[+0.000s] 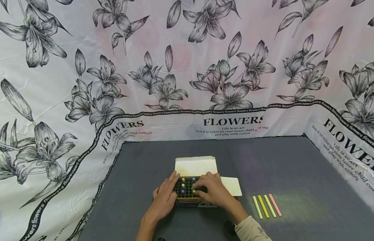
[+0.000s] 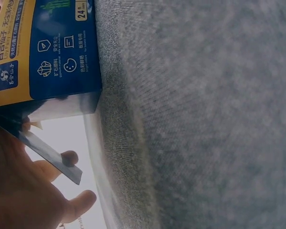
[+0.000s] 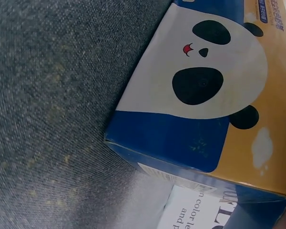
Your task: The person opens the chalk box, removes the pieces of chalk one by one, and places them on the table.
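Against left hand (image 1: 164,197), under right hand (image 1: 214,190), chalk box (image 1: 187,200)

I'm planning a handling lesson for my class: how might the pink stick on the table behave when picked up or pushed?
The pink stick might roll if pushed sideways: it looks slim and straight. It may snap if gripped hard, being so thin. It is likely light, being so small beside the box.

Glossy card box (image 3: 181,133); matt, rough-woven cloth tabletop (image 1: 144,160)
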The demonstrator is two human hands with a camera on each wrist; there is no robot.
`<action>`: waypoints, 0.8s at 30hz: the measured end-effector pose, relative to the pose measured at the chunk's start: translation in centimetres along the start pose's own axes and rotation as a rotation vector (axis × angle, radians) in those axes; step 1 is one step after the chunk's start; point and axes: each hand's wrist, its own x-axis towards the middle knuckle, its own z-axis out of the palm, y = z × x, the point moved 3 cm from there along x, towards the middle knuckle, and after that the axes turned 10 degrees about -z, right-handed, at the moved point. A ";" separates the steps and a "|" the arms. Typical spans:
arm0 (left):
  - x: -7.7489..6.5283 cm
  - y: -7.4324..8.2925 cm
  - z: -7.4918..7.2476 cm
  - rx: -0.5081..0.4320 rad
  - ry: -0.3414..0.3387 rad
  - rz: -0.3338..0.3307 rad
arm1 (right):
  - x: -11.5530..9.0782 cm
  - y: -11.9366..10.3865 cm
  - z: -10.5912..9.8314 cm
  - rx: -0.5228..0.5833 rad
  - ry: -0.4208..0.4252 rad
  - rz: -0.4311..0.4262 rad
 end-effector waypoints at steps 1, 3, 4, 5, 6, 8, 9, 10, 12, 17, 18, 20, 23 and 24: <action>0.0 0.0 0.0 -0.002 -0.001 0.000 | 0.0 0.0 0.0 0.005 0.006 -0.001; 0.0 0.0 0.0 -0.007 -0.002 0.004 | -0.1 0.0 0.0 0.019 0.020 -0.002; 0.0 0.0 0.0 -0.011 -0.003 0.007 | -0.1 0.0 -0.1 0.026 0.028 -0.005; 0.0 0.0 0.0 -0.013 -0.003 0.009 | -0.2 0.0 -0.1 0.036 0.034 -0.006; 0.0 0.0 0.0 -0.014 -0.002 0.011 | -0.2 -0.1 -0.2 0.044 0.040 -0.009; 0.1 -0.1 0.0 -0.014 -0.001 0.012 | -0.2 -0.1 -0.2 0.060 0.050 -0.014; 0.1 -0.1 0.0 -0.013 -0.001 0.013 | -0.3 -0.1 -0.3 0.071 0.055 -0.017; 0.1 -0.1 0.0 -0.011 0.000 0.012 | -0.3 -0.1 -0.3 0.085 0.061 -0.019; 0.1 -0.1 0.0 -0.006 0.003 0.011 | -0.3 -0.1 -0.4 0.117 0.069 -0.021; 0.1 0.0 0.0 0.006 0.009 0.006 | -0.3 0.0 -0.4 0.214 0.082 -0.015; 0.1 0.0 0.0 0.007 0.009 0.005 | -0.4 0.0 -0.5 0.230 0.081 -0.012; 0.1 0.0 0.0 0.007 0.009 0.002 | -0.4 0.0 -0.5 0.255 0.080 -0.013; 0.1 0.1 0.0 0.004 0.004 -0.003 | -0.5 0.1 -0.5 0.284 0.089 -0.019; 0.1 0.1 0.0 0.002 0.002 -0.005 | -0.5 0.1 -0.5 0.293 0.096 -0.024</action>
